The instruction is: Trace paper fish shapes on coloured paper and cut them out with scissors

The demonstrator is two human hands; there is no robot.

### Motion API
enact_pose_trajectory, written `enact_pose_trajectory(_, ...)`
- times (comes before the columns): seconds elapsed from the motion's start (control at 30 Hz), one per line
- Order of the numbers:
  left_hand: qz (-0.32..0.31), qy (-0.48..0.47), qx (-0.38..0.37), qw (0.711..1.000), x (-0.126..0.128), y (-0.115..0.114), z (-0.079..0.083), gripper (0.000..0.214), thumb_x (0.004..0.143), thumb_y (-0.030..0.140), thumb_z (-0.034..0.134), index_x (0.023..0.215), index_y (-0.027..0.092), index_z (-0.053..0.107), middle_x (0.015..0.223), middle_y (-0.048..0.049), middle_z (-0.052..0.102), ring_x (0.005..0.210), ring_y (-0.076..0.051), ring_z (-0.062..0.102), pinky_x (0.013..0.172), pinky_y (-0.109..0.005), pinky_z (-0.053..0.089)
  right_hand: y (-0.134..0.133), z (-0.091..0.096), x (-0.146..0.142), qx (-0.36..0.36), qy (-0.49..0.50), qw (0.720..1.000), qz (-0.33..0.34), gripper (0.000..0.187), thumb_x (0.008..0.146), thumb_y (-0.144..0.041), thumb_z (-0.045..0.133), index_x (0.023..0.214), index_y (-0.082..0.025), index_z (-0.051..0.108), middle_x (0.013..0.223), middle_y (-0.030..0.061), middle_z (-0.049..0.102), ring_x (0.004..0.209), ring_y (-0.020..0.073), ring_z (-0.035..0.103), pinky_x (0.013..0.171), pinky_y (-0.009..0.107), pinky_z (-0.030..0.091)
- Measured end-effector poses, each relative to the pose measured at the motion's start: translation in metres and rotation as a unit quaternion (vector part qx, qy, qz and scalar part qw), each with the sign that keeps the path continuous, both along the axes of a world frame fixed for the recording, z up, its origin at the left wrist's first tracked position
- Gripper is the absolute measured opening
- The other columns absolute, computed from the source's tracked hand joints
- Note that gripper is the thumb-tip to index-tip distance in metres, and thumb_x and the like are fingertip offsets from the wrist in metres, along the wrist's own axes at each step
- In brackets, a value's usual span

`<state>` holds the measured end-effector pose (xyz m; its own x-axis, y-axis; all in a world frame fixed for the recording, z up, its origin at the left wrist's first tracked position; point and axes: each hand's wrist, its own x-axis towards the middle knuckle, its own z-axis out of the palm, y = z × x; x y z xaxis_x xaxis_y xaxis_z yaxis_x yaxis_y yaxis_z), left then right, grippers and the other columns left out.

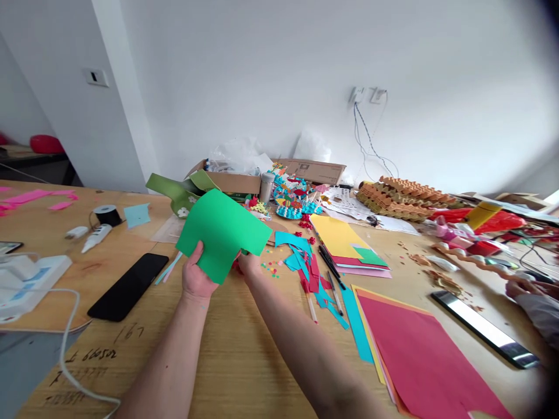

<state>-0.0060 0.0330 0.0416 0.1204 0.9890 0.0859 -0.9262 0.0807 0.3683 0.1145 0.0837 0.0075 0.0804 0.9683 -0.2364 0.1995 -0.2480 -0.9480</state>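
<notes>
Green paper (222, 230) was up above the table (244, 361)
Left hand (200, 276) had its lower edge pinched, thumb in front; right hand (248, 262) was half hidden by its right side, so I couldn't tell what that one gripped.

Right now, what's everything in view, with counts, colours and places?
Sheet: one, green, centre
Table: one, brown, beneath
Phones: two or more, black, left and right
Power strip: one, white, left edge
Paper piles: two, red- and yellow-topped, right
Scraps: many, mostly blue and red, centre
Pens: several, mostly dark, centre
Decorations: many, multicoloured, back centre
Cylinder: one, grey, back centre
Box: one, brown, back
Egg trays: one stack, orange-brown, back right
Sockets: two, white, wall
Co-worker's hand: one, bare, right edge
Left hand: one, bare, gripping sheet
Right hand: one, bare, at sheet's right, partly hidden
</notes>
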Motion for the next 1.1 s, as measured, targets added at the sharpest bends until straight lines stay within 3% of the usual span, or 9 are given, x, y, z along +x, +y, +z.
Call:
enact_pose_trajectory(0.17, 0.010, 0.017, -0.028, 0.999, 0.002, 0.000, 0.000, 0.041, 0.095, 0.032, 0.040, 0.133, 0.027, 0.052, 0.112, -0.0058, 0.071, 0.113, -0.026, 0.061, 0.105, -0.052, 0.040, -0.013, 0.014, 0.012, 0.024, -0.103, 0.994, 0.028, 0.026, 0.089, -0.031, 0.045, 0.085, -0.014, 0.064, 0.057, 0.0050, 0.060, 0.044, 0.0150, 0.056, 0.046, 0.024, 0.044)
enact_pose_trajectory(0.3, -0.006, 0.023, -0.040, 0.999, 0.005, -0.003, 0.005, 0.041, 0.095, 0.035, 0.038, 0.131, 0.025, 0.055, 0.110, -0.0064, 0.071, 0.113, -0.027, 0.061, 0.104, -0.052, 0.041, -0.039, 0.032, 0.027, 0.075, -0.166, 0.983, 0.034, 0.020, 0.086, -0.023, 0.052, 0.100, -0.015, 0.064, 0.089, 0.0096, 0.067, 0.070, 0.0162, 0.064, 0.062, 0.024, 0.046)
enact_pose_trajectory(0.4, -0.019, 0.015, -0.043, 0.999, 0.008, -0.006, 0.009, 0.042, 0.096, 0.036, 0.035, 0.131, 0.023, 0.055, 0.109, -0.0085, 0.072, 0.112, -0.028, 0.061, 0.103, -0.054, 0.040, -0.070, 0.039, 0.027, 0.077, -0.178, 0.977, 0.085, 0.011, 0.082, -0.020, 0.056, 0.081, -0.014, 0.066, 0.076, 0.0054, 0.067, 0.066, 0.0142, 0.061, 0.057, 0.021, 0.042)
enact_pose_trajectory(0.53, -0.044, 0.036, -0.049, 0.997, 0.011, -0.010, 0.009, 0.045, 0.095, 0.039, 0.037, 0.130, 0.018, 0.056, 0.111, -0.0116, 0.070, 0.110, -0.029, 0.063, 0.103, -0.053, 0.041, -0.111, 0.035, 0.008, 0.091, -0.127, 0.960, 0.232, 0.029, 0.081, -0.041, 0.061, 0.068, -0.016, 0.063, 0.056, -0.0018, 0.057, 0.049, 0.0094, 0.048, 0.045, 0.020, 0.031)
enact_pose_trajectory(0.63, -0.048, 0.060, -0.063, 0.995, 0.012, -0.012, 0.006, 0.045, 0.093, 0.039, 0.042, 0.130, 0.017, 0.056, 0.111, -0.0119, 0.070, 0.109, -0.029, 0.063, 0.102, -0.051, 0.043, -0.127, 0.030, -0.002, 0.132, -0.121, 0.956, 0.230, 0.030, 0.075, -0.044, 0.068, 0.065, -0.016, 0.061, 0.058, -0.0028, 0.055, 0.052, 0.0084, 0.047, 0.045, 0.020, 0.030)
enact_pose_trajectory(0.77, -0.065, 0.055, -0.058, 0.995, 0.006, -0.008, -0.002, 0.043, 0.095, 0.035, 0.038, 0.133, 0.021, 0.053, 0.108, -0.0092, 0.072, 0.106, -0.027, 0.065, 0.102, -0.050, 0.044, -0.131, 0.029, 0.022, 0.024, 0.055, 0.964, 0.259, 0.046, 0.065, -0.057, 0.074, 0.081, -0.016, 0.063, 0.064, -0.0022, 0.057, 0.050, 0.0094, 0.053, 0.045, 0.020, 0.039)
enact_pose_trajectory(0.83, -0.080, 0.039, -0.043, 0.995, 0.004, -0.005, -0.007, 0.042, 0.096, 0.035, 0.036, 0.133, 0.028, 0.052, 0.105, -0.0057, 0.073, 0.104, -0.025, 0.066, 0.101, -0.051, 0.045, -0.132, 0.031, 0.044, 0.005, 0.225, 0.950, 0.218, 0.068, 0.057, -0.070, 0.072, 0.097, -0.015, 0.061, 0.078, 0.0024, 0.063, 0.056, 0.0126, 0.061, 0.051, 0.024, 0.048)
enact_pose_trajectory(0.93, -0.076, 0.029, -0.030, 0.996, 0.006, -0.002, -0.012, 0.042, 0.095, 0.035, 0.041, 0.136, 0.036, 0.047, 0.114, 0.0000, 0.070, 0.104, -0.023, 0.066, 0.100, -0.050, 0.045, -0.134, 0.034, 0.075, 0.077, 0.391, 0.916, 0.048, 0.074, 0.058, -0.075, 0.068, 0.099, -0.014, 0.058, 0.089, 0.0071, 0.066, 0.068, 0.0167, 0.068, 0.064, 0.030, 0.054)
enact_pose_trajectory(1.1, -0.097, 0.083, -0.049, 0.991, 0.015, -0.005, -0.014, 0.045, 0.093, 0.028, 0.045, 0.137, 0.036, 0.045, 0.114, 0.0019, 0.070, 0.097, -0.022, 0.068, 0.093, -0.043, 0.053, -0.140, 0.036, 0.095, 0.144, 0.399, 0.902, -0.082, 0.051, 0.060, -0.054, 0.080, 0.083, -0.014, 0.060, 0.063, -0.0004, 0.061, 0.065, 0.0191, 0.070, 0.063, 0.029, 0.056)
